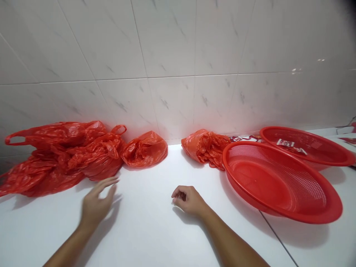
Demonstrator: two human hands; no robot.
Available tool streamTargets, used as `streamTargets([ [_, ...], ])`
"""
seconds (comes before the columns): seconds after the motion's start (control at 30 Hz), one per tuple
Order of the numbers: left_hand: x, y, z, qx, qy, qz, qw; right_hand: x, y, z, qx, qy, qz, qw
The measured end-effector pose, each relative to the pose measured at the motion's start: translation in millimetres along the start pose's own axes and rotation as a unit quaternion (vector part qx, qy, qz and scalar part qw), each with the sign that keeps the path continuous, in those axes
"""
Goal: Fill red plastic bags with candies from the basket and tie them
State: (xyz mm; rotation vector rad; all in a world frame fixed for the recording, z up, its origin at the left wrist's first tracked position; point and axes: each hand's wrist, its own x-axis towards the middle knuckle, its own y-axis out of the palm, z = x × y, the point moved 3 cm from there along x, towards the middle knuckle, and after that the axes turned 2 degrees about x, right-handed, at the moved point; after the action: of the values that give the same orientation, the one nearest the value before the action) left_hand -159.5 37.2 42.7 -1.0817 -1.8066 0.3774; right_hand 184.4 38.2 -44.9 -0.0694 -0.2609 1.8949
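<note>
My left hand (pixel 97 202) hovers over the white table with its thumb and fingers apart and nothing in it. Just beyond its fingertips is a pile of red plastic bags (pixel 94 159), crumpled together, with a handle loop sticking out at the far left. My right hand (pixel 189 200) is above the middle of the table, its fingers curled in toward the thumb around a hollow where I see no object. Behind the hands, one bunched red plastic bag (pixel 146 150) lies beside the pile. Another bunched red bag (pixel 204 146) lies nearer the right side.
A red perforated plastic basket (pixel 278 185) stands at the right, tilted in view. Behind it, a second red basket (pixel 328 148) holds small printed packets (pixel 285 142). More printed packets (pixel 246 138) lie by the tiled wall (pixel 172 104). A seam crosses the white tabletop (pixel 147 230) at right.
</note>
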Motion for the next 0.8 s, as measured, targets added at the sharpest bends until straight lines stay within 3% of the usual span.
streamTargets([
  [0.03,15.8,30.3,-3.3,-0.019,-0.008,0.039,0.999,1.0,-0.8,-1.8,0.014,-0.001,-0.006,1.000],
  [0.1,49.1,83.0,-11.8,-0.017,-0.019,0.050,0.998,3.0,-3.1,-4.9,0.038,0.002,-0.016,0.999],
  [0.17,80.6,122.4,-17.2,0.001,-0.036,0.049,0.998,4.9,-6.3,-6.5,0.044,0.000,-0.025,0.999],
  [0.23,106.8,145.3,-15.4,0.030,-0.073,0.039,0.996,6.4,-9.0,-6.6,0.035,-0.007,-0.031,0.999],
  [0.3,126.1,155.6,-8.0,0.054,-0.120,0.045,0.990,7.6,-10.5,-6.3,0.027,-0.011,-0.032,0.999],
  [0.43,146.4,154.8,7.3,0.066,-0.189,0.067,0.977,8.4,-9.7,-4.7,0.017,-0.007,-0.021,1.000],
  [0.53,151.9,142.9,8.7,0.056,-0.195,0.042,0.978,7.9,-7.8,-2.1,-0.005,-0.008,-0.007,1.000],
  [0.67,152.2,116.1,-8.5,0.009,-0.135,-0.042,0.990,8.8,-6.7,-2.1,-0.018,-0.006,-0.004,1.000],
  [0.8,127.7,83.1,-49.3,-0.054,-0.017,-0.147,0.987,10.6,-6.1,-5.0,-0.022,-0.007,-0.004,1.000],
])
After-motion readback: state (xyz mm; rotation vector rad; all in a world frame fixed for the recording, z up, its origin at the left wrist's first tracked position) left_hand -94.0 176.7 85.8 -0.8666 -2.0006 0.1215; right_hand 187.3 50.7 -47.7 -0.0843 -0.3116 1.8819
